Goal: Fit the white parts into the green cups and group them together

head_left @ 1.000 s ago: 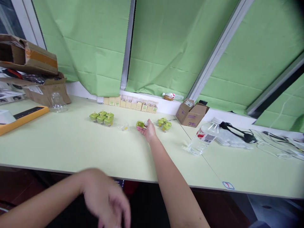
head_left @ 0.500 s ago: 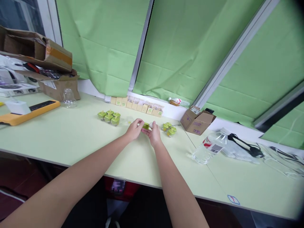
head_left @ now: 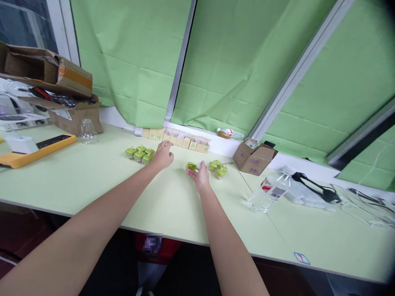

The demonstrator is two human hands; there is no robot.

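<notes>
My right hand (head_left: 200, 176) grips a small green lid (head_left: 191, 166), with a whitish rounded piece (head_left: 198, 165) by the thumb. My left hand (head_left: 163, 156) is apart from it, stretched out over the tabletop with thumb and fingers parted. Nothing shows in that hand, though its palm side is partly hidden. Beside its wrist stands a group of small clear cups with green lids (head_left: 138, 155). A second group of green-lidded cups (head_left: 218, 168) is just right of my right hand.
Small tan boxes (head_left: 186, 142) line the wall. A cardboard box (head_left: 254, 158), a large water bottle (head_left: 271, 191) and black-strapped gear (head_left: 327, 193) are to the right. On the left are a yellow-black device (head_left: 55, 144), a clear jar (head_left: 88, 131) and stacked cartons (head_left: 74, 78).
My left hand has let go of the green lid and moved left and away from me. The lid stays in my right hand, tilted more toward me.
</notes>
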